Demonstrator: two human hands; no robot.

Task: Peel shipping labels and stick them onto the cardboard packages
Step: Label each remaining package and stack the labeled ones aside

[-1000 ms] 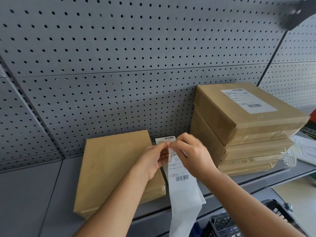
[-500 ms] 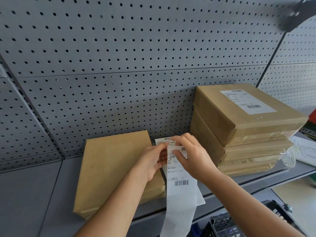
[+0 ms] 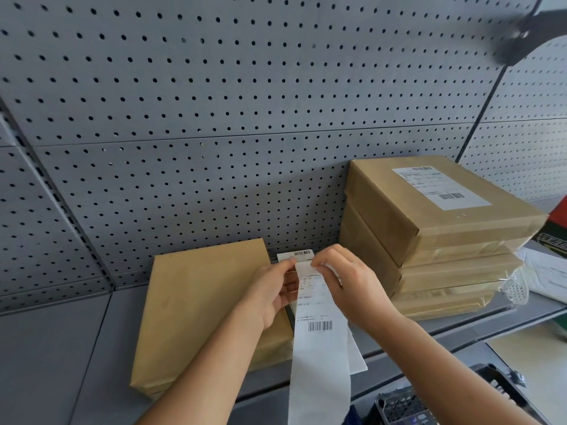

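Both hands, left hand (image 3: 273,297) and right hand (image 3: 349,286), pinch the label strip (image 3: 319,342) at centre, peeling; labelled stack (image 3: 435,228) at 3 o'clock, bare package (image 3: 199,305) at 9 o'clock awaits

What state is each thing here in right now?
Label strip: hanging, pinched at top by both hands.
Left hand: gripping the strip.
Right hand: peeling at the top.
Flat package: lying unlabelled.
Top stacked package: labelled.

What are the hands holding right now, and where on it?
Both hands, left hand and right hand, pinch the label strip at its upper end.
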